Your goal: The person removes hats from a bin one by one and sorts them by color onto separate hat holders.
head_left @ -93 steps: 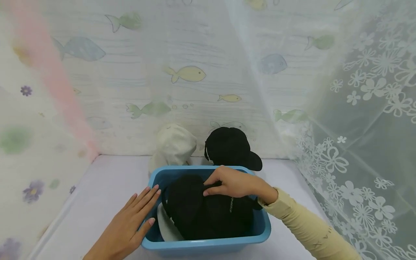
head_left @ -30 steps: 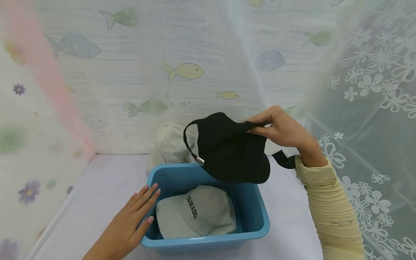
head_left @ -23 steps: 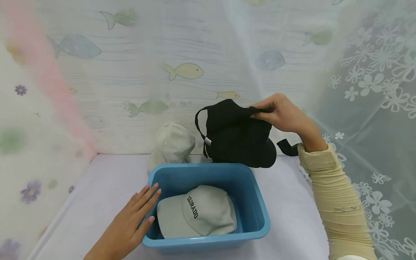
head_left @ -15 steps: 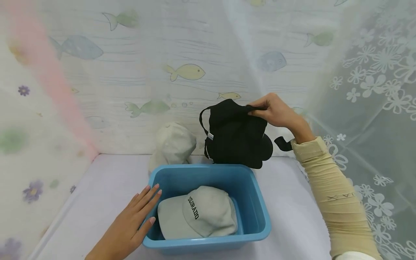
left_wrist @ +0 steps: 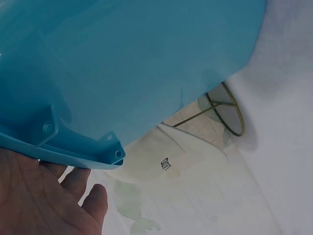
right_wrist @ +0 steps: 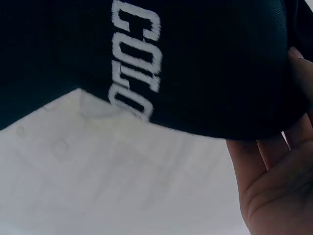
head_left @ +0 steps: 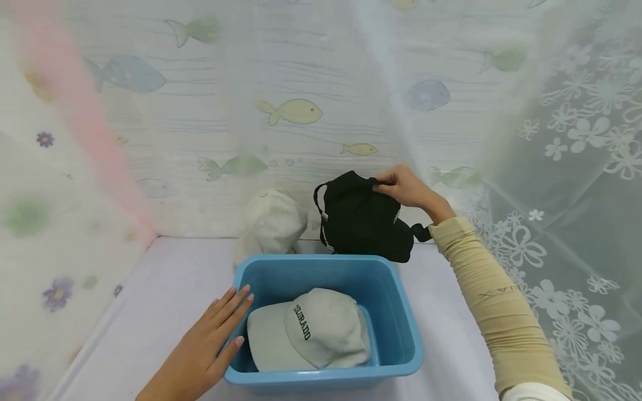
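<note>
My right hand [head_left: 408, 189] pinches the edge of a black cap [head_left: 358, 209] behind the tub. In the right wrist view, white embroidered letters [right_wrist: 134, 54] run across this cap's front. It overlaps a second black cap at the back, and their dark outlines merge. My left hand [head_left: 198, 345] lies with straight fingers against the left rim of a blue plastic tub [head_left: 321, 377]. Inside the tub sits a pale grey-green cap [head_left: 326, 328] with dark lettering, its brim pointing left.
A cream cap [head_left: 275, 221] stands behind the tub, left of the black caps. Beneath it, the left wrist view shows a thin metal stand [left_wrist: 239, 117]. A white cloth [head_left: 190, 267] covers the table. Fish-print curtain [head_left: 296, 111] hangs behind, flowered lace at right.
My right hand has lifted the black cap out of the tub, carried it back over the rear black cap, and lowered it slightly. The pale cap is uncovered. My left hand stays at the rim.
</note>
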A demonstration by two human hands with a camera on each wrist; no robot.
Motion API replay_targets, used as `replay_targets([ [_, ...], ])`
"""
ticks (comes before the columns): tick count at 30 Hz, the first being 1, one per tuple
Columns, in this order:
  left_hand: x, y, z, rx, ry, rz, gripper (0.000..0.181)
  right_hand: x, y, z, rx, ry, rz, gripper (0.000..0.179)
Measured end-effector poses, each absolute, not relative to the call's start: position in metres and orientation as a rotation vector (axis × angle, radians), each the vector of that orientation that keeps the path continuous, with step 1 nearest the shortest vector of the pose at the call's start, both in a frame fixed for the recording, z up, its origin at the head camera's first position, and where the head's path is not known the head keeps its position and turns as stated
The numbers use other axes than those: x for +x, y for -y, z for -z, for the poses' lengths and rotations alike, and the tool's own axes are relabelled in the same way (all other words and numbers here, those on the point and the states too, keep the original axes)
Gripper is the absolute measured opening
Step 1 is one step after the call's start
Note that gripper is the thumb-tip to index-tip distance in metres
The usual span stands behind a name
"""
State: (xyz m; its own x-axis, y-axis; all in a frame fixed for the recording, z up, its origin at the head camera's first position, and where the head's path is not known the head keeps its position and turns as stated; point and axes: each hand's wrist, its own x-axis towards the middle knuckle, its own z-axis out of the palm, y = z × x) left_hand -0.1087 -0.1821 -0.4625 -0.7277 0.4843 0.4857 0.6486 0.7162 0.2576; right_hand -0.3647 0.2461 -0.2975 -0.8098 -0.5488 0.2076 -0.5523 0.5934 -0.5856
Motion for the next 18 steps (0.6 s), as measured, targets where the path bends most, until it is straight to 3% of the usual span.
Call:
replay_targets([
  [9, -0.108, 0.182, 0.462, -0.867, 2.546, 0.609, 0.072, -0.368, -0.243, 0.321, 0.905, 2.854, -1.066, 0.034],
  [18, -0.109, 0.184, 0.462, -0.879, 2.551, 0.641, 0.073, -0.367, -0.244, 0.331, 0.881, 2.999, -1.122, 0.059],
])
